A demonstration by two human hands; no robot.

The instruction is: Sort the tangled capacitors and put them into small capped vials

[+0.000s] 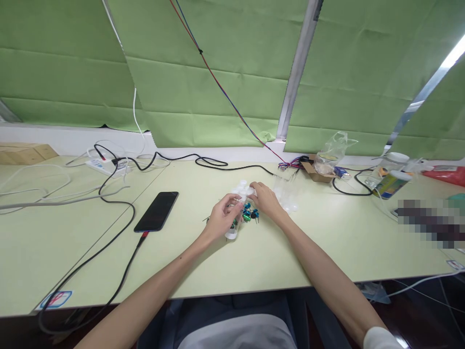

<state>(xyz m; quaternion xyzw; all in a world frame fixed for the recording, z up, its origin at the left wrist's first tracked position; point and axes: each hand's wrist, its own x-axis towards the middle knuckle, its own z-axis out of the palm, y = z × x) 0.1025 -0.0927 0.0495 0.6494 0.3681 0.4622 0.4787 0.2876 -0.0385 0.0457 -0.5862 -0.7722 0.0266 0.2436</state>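
Note:
My left hand is closed around a small clear plastic vial that lies tilted on the pale green table. My right hand is closed at the vial's upper end, its fingers pinched on a white cap. Between the two hands lies a small heap of blue and green electronic parts with thin leads. More white caps sit just behind the hands. Clear empty vials stand to the right of my right hand.
A black phone on a charging cable lies left of the hands. Black and white cables and a power strip cover the left side. A small cardboard box, a plastic bag and jars stand at the back right.

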